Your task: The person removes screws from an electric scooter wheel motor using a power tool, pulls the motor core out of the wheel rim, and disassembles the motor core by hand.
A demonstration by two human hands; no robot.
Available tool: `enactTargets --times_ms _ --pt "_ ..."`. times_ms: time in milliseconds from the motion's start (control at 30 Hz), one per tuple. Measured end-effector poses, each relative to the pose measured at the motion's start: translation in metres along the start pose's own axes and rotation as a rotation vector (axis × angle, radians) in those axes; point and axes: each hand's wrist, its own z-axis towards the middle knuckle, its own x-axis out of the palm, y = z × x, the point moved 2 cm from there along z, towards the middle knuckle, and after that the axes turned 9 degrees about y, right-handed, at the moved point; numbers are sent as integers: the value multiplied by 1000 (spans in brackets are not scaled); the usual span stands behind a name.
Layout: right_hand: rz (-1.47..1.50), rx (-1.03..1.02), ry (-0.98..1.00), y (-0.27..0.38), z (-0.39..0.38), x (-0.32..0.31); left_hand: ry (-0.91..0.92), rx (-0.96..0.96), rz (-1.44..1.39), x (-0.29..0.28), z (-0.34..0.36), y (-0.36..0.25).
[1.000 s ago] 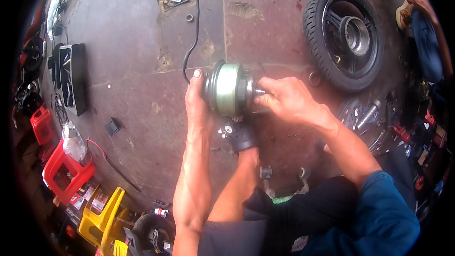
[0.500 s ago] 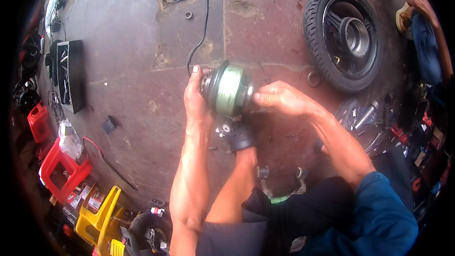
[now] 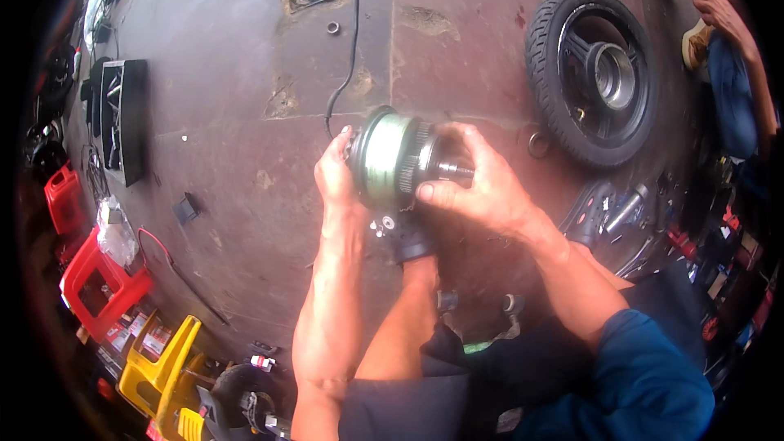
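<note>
A drum-shaped metal part (image 3: 385,159) with a wide, shiny pale green band, a dark rim and a toothed ring is held up between my hands. My left hand (image 3: 336,170) grips its left end, the thumb pointing up along the rim and the other fingers hidden behind. My right hand (image 3: 482,184) curls round the right end, thumb below and fingers above. A threaded metal shaft (image 3: 454,170) sticks out there, between thumb and fingers. From the far side, a black cable (image 3: 353,57) runs to near my left hand; whether it joins the part cannot be seen.
A tyred wheel (image 3: 594,76) lies at the far right, a metal ring (image 3: 539,144) beside it. Another person's hand (image 3: 712,2) shows beyond. On the left are a black tray (image 3: 133,121), a red stool (image 3: 96,286) and a yellow stool (image 3: 157,367). Small washers lie near my foot (image 3: 415,243).
My right hand has shifted from pressing its thumb on the end of the part to wrapping round it, and the threaded shaft shows. The drum has turned slightly; my left hand keeps its grip.
</note>
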Motion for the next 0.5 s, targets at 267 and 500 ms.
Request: enactTargets --times_ms 267,500 --pt "-70 76 -17 3 -2 -3 -106 -176 -36 1 1 7" --pt "-83 11 -39 -5 -19 9 108 -47 -50 -26 12 26"
